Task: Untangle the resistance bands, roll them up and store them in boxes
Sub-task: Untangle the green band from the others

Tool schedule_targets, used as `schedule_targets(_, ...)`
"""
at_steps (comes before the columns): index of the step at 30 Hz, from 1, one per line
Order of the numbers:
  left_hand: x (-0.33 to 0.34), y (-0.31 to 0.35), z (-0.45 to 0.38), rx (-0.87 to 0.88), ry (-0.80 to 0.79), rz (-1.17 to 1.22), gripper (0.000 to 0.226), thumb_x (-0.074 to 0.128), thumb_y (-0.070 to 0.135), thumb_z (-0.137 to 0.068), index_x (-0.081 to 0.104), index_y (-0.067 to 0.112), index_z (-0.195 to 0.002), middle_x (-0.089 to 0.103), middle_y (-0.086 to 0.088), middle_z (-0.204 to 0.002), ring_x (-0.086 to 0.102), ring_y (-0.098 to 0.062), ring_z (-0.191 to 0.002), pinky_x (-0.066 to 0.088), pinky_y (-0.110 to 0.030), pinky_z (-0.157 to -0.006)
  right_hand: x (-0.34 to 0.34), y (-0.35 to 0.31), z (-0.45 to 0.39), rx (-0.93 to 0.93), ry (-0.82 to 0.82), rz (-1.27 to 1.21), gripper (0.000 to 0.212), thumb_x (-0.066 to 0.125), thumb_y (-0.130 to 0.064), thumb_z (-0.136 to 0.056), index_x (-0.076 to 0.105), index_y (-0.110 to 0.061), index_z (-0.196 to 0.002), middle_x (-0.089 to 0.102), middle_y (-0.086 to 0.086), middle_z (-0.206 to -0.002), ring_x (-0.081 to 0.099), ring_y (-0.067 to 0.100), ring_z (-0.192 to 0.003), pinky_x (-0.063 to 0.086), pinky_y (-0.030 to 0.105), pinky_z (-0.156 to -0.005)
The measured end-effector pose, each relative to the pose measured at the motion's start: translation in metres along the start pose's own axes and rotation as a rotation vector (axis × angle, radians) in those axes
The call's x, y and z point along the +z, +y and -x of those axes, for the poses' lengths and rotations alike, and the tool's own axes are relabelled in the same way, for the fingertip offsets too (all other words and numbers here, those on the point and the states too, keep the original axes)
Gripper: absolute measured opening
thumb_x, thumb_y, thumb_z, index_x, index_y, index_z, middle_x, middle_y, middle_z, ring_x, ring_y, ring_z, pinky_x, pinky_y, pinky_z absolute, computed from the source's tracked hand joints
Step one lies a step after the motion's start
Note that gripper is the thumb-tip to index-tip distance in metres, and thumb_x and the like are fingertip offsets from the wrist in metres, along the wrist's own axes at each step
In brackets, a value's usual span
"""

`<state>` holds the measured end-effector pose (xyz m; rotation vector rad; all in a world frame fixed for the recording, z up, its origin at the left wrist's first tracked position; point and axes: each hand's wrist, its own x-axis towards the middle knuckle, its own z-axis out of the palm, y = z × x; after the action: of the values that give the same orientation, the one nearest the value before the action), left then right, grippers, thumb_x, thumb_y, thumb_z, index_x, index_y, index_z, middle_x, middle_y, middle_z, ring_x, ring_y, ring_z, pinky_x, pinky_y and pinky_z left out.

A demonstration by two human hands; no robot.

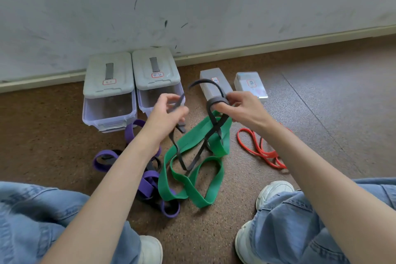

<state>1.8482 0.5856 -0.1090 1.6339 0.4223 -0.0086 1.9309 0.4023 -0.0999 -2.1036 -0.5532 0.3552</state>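
Observation:
A narrow black band [215,128] hangs between both hands, above the floor. My left hand [169,111] pinches one stretch of it. My right hand [240,107] holds its other end, which is wound into a small coil around my fingers. The black band threads through a wide green band [192,186] lying looped on the floor below. A purple band [147,182] lies tangled with another dark band at the left. A thin red band [261,150] lies at the right, partly under my right forearm.
Two lidded clear boxes [109,100] [157,75] stand against the wall at the back left. Two smaller grey boxes [214,83] [249,83] lie on the brown floor behind my right hand. My knees in jeans and white shoes [274,191] frame the bottom.

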Motion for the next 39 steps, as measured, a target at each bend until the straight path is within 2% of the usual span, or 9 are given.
schedule_targets(3,0.014,0.002,0.007,0.074,-0.207,-0.112,0.035,0.070,0.025,-0.081,0.053,0.032,-0.111,0.066,0.009,-0.102,0.061,-0.002,-0.096,0.047,-0.015,-0.076,-0.003,-0.028,-0.005,-0.087,0.027,-0.035,0.027,0.063,-0.044,-0.080,0.058,-0.020,-0.067,0.053,-0.012,-0.056,0.047,-0.005,-0.046,0.035,0.008,-0.047)
schedule_targets(6,0.023,0.006,0.007,0.178,-0.122,-0.116,0.013,0.068,0.023,-0.083,0.065,0.028,-0.095,0.070,0.010,-0.090,0.064,0.000,-0.086,0.047,-0.007,-0.069,0.001,-0.039,-0.008,-0.144,0.025,0.069,0.033,0.059,-0.051,-0.075,0.060,-0.019,-0.069,0.056,-0.010,-0.060,0.049,-0.003,-0.051,0.037,0.008,-0.048)
schedule_targets(9,0.008,0.003,0.008,0.075,-0.188,-0.070,0.011,0.064,0.025,-0.086,0.071,0.017,-0.087,0.071,-0.003,-0.079,0.064,-0.012,-0.078,0.049,-0.022,-0.075,-0.005,-0.029,-0.008,-0.078,0.113,0.100,0.033,0.064,-0.046,-0.081,0.062,-0.013,-0.085,0.060,-0.007,-0.070,0.056,0.003,-0.059,0.041,0.009,-0.048)
schedule_targets(14,-0.015,0.005,0.009,-0.017,-0.276,-0.004,0.027,0.059,0.033,-0.075,0.050,0.010,-0.064,0.043,0.005,-0.052,0.041,-0.013,-0.055,0.035,-0.028,-0.060,-0.016,-0.021,-0.006,-0.025,0.404,0.028,0.031,0.075,-0.038,-0.074,0.065,-0.013,-0.091,0.062,-0.004,-0.081,0.055,0.005,-0.067,0.045,0.017,-0.058)
schedule_targets(19,-0.021,0.007,0.015,-0.156,-0.362,0.239,0.041,0.058,0.034,-0.066,0.063,0.009,-0.098,0.062,0.000,-0.075,0.063,-0.010,-0.069,0.051,-0.018,-0.060,-0.003,-0.028,-0.006,-0.066,0.334,-0.107,0.029,0.071,-0.028,-0.081,0.059,-0.013,-0.103,0.046,-0.005,-0.107,0.062,-0.002,-0.080,0.047,0.004,-0.064)
schedule_targets(24,-0.015,0.032,0.023,-0.061,-0.605,0.472,0.020,0.069,0.036,-0.071,0.059,0.022,-0.060,0.048,0.007,-0.060,0.048,-0.005,-0.044,0.053,-0.026,-0.068,-0.002,-0.032,-0.009,-0.075,0.203,-0.161,0.018,0.060,-0.029,-0.088,0.058,-0.012,-0.096,0.058,0.007,-0.107,0.065,0.023,-0.097,0.056,0.034,-0.082)
schedule_targets(30,-0.010,0.045,0.022,-0.067,-0.669,0.476,0.012,0.058,0.019,-0.067,0.049,0.014,-0.063,0.037,0.010,-0.042,0.034,0.000,-0.028,0.049,-0.022,-0.057,0.026,-0.017,0.003,0.159,-0.268,0.001,0.028,0.051,-0.033,-0.091,0.047,-0.010,-0.107,0.057,0.007,-0.105,0.065,0.019,-0.089,0.056,0.037,-0.081)
schedule_targets(35,-0.002,0.032,0.015,-0.157,-0.371,0.374,0.016,0.053,0.017,-0.081,0.053,0.010,-0.066,0.039,0.006,-0.044,0.037,-0.008,-0.034,0.052,-0.027,-0.061,0.029,-0.007,0.008,0.453,-0.511,-0.692,0.060,0.035,-0.054,-0.095,0.062,-0.002,-0.106,0.069,0.015,-0.098,0.067,0.021,-0.082,0.056,0.030,-0.069)
schedule_targets(39,0.000,0.014,0.002,-0.128,-0.050,0.016,0.021,0.042,0.015,-0.092,0.063,0.012,-0.090,0.061,0.004,-0.058,0.060,-0.016,-0.061,0.048,-0.031,-0.069,0.010,-0.009,0.008,0.315,-0.485,-0.523,0.036,0.051,-0.051,-0.088,0.067,-0.020,-0.079,0.066,-0.003,-0.077,0.055,0.006,-0.061,0.042,0.018,-0.057)
